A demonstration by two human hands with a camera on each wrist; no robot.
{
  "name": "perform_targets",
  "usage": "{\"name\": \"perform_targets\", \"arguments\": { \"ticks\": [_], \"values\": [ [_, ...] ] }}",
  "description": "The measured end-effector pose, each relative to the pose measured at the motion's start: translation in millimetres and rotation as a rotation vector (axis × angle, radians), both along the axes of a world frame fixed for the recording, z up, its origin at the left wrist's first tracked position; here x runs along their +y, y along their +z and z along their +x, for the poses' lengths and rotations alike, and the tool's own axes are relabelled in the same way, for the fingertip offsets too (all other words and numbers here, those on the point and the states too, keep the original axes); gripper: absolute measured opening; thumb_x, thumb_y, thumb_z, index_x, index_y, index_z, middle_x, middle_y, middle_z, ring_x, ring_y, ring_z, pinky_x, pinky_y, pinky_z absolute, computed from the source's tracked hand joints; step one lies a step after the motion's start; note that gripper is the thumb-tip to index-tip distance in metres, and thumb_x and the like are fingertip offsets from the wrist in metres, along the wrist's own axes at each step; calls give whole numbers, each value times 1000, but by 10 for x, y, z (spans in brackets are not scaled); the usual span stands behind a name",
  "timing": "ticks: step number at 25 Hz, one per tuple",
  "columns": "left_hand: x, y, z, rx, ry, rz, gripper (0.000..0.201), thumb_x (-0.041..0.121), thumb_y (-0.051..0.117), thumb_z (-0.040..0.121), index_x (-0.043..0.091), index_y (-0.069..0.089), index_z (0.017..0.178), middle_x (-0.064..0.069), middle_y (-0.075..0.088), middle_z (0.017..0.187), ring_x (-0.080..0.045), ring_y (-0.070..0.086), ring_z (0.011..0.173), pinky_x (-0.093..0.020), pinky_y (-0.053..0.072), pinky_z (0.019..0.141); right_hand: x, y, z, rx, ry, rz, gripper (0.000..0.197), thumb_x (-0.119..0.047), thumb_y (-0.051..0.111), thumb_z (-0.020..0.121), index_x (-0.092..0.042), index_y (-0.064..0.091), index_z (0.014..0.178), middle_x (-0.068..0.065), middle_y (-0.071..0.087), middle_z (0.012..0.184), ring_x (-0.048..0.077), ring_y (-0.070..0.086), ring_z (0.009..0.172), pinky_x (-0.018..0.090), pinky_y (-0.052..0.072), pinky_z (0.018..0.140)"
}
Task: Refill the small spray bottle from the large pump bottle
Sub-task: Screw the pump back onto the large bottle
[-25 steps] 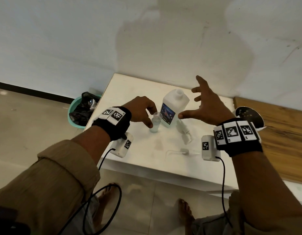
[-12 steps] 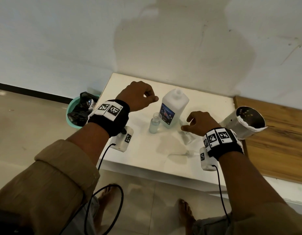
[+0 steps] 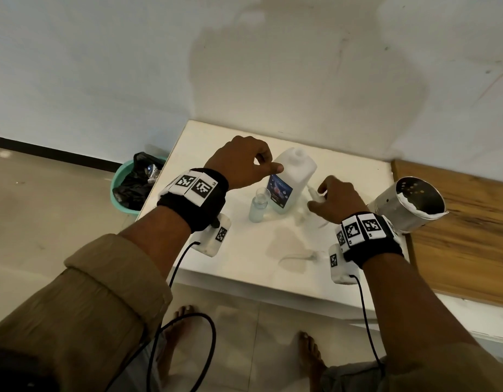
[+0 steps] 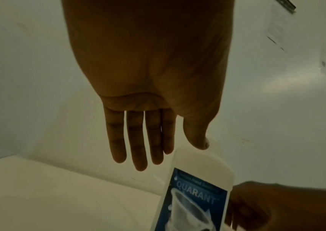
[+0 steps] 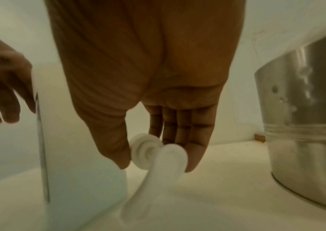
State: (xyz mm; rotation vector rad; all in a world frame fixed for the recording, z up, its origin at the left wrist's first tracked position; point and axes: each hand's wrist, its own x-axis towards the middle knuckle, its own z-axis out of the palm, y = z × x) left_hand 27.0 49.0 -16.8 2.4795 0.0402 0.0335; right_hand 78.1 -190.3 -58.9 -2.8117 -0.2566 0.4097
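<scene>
Pinching the white plastic pump head [image 5: 154, 154] between thumb and fingertips, the right hand [image 3: 336, 200] holds it low over the white desk [image 3: 239, 250], its dip tube trailing down toward the surface. Just to that hand's left stands the large translucent white pump bottle with the blue label [image 3: 290, 182], upright, its long axis vertical and its bare neck pointing up, uncapped. The left hand [image 3: 242, 162] hangs over the bottle's upper left shoulder, fingers relaxed and mostly straight in the wrist view, thumb close to the bottle's top corner; whether it touches the bottle I cannot tell, and it grips nothing.

Nearer the person than the left hand, and touching or just beside the big bottle's base, stands the small clear spray bottle [image 3: 258, 205], also upright with its mouth open to the ceiling. A thin clear sprayer piece [image 3: 301, 254] seems to lie flat on the desk near the right wrist, though it is faint. Beyond the right hand, to its right, sits a shiny metal can [image 3: 408, 205], tilted.

Judging from this, both bottles are opened and the pouring is not yet done: the large bottle needs lifting and tipping into the small one, then both tops refitted.
</scene>
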Motion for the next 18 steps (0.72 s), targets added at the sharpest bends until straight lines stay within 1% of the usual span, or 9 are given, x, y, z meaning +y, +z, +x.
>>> {"name": "perform_targets", "arguments": {
  "ticks": [4, 5, 7, 8, 10, 11, 14, 16, 18],
  "values": [
    [-37, -1, -2, 9, -14, -1, 39, 57, 71, 78, 25, 68, 99, 13, 66, 96, -8, 57, 81, -25, 42, 73, -4, 384, 22, -151, -100, 201, 43, -24, 73, 77, -5, 52, 109, 13, 63, 101, 26, 56, 86, 29, 41, 69],
    [-46, -3, -2, 10, -12, 4, 39, 56, 72, 77, 25, 68, 99, 14, 65, 97, -8, 57, 81, -25, 42, 73, -22, 482, 17, -189, -108, 239, 42, -23, 74, 77, -6, 53, 109, 11, 62, 101, 25, 57, 86, 25, 42, 67],
    [-56, -9, 1, 11, -2, 9, 39, 56, 74, 76, 26, 67, 100, 15, 65, 97, -8, 56, 81, -25, 41, 73, -64, 694, -13, -260, -103, 320, 39, -22, 76, 78, -7, 56, 108, 8, 63, 97, 22, 58, 79, 10, 41, 55],
    [-61, -11, 5, 11, 1, 11, 39, 56, 74, 76, 26, 67, 100, 15, 64, 97, -8, 56, 81, -25, 41, 73, -92, 806, -28, -292, -102, 365, 38, -23, 77, 77, -9, 59, 108, 7, 65, 96, 21, 60, 76, 9, 42, 53],
    [-68, -10, 6, 9, 2, 20, 38, 56, 73, 76, 26, 67, 99, 15, 64, 97, -9, 57, 81, -27, 43, 74, -141, 1026, -62, -364, -93, 416, 35, -29, 78, 76, -15, 65, 106, 4, 69, 92, 18, 65, 74, 17, 48, 62],
    [-71, -10, 5, 7, 1, 27, 37, 56, 72, 77, 27, 67, 99, 15, 64, 96, -9, 57, 82, -28, 45, 75, -166, 1128, -82, -395, -83, 428, 33, -31, 78, 77, -18, 68, 105, 1, 69, 90, 14, 65, 73, 15, 47, 63],
    [-73, -11, 5, -4, 4, 44, 35, 56, 69, 80, 26, 68, 98, 14, 65, 96, -11, 59, 83, -30, 48, 77, -222, 1374, -140, -458, -58, 466, 32, -40, 78, 79, -24, 73, 106, -3, 67, 86, -3, 58, 67, -2, 38, 57],
    [-75, -15, 9, -12, 6, 52, 34, 56, 66, 82, 25, 68, 97, 12, 65, 96, -11, 58, 84, -30, 47, 76, -248, 1498, -177, -479, -37, 475, 35, -45, 77, 79, -26, 72, 108, -2, 67, 89, -2, 60, 70, -1, 38, 59],
    [-72, -24, 14, -19, 6, 57, 33, 55, 65, 84, 25, 68, 97, 11, 66, 96, -11, 58, 84, -30, 47, 76, -265, 1591, -208, -489, -7, 476, 41, -42, 79, 77, -24, 68, 112, -2, 67, 95, 7, 64, 76, 7, 43, 64]
  ]
}}
